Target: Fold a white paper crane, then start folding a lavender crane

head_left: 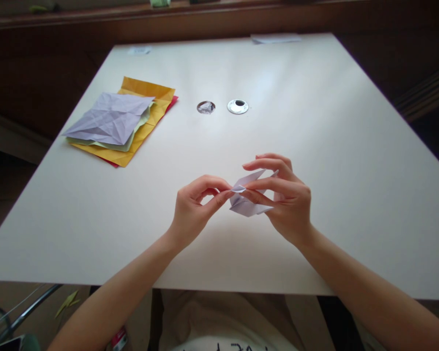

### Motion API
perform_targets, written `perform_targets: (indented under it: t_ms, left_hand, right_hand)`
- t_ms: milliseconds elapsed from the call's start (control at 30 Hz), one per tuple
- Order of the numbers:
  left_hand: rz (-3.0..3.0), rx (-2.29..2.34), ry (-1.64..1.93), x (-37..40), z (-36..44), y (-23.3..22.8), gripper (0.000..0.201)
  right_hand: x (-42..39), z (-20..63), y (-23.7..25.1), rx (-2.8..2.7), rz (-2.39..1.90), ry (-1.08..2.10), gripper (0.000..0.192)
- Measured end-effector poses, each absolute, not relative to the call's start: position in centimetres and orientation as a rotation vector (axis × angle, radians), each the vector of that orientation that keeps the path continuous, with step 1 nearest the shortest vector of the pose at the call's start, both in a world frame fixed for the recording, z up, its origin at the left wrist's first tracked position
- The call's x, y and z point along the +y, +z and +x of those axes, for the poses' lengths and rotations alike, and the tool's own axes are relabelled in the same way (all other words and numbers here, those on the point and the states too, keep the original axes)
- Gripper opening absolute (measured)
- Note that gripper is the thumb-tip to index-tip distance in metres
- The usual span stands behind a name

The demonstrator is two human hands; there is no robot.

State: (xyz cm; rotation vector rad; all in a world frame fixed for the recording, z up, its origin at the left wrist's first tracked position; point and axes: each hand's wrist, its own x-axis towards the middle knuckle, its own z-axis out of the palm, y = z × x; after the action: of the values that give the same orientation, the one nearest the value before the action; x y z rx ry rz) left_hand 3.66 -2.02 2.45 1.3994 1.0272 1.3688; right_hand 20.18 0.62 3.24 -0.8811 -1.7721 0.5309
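A small folded piece of pale paper (248,208) sits just right of the frame's centre, held over the white bench (146,209). The left hand (193,202) comes in from the lower left, its thumb and forefinger clamped together on the paper's left tip. The right hand (292,200), right of centre, has thumb and forefinger pinching the paper near that tip, other fingers raised behind the folds. Above centre, two round fittings (237,107) lie side by side in the benchtop. At upper left, a creased pale sheet (113,114) lies on green, yellow (157,111) and red ones.
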Motion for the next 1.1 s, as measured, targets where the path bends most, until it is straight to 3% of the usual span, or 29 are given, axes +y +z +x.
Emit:
perform_targets:
  t_ms: [233,667,1100]
  left_hand:
    - [1.44,0.959,1.545,-2.23,3.94,2.31,0.022]
    - [1.676,0.931,1.549,-2.2,3.39,2.67,0.019]
    - [1.726,0.933,1.612,-2.34,3.36,2.67,0.022]
  right_hand:
    - [0.63,20.27,3.13,-1.782,-0.822,0.413,0.015]
    - [0.45,20.32,3.62,-1.847,-0.762,0.111,0.017]
    - [0.28,20.22,3.65,-1.842,-0.745,0.172,0.016]
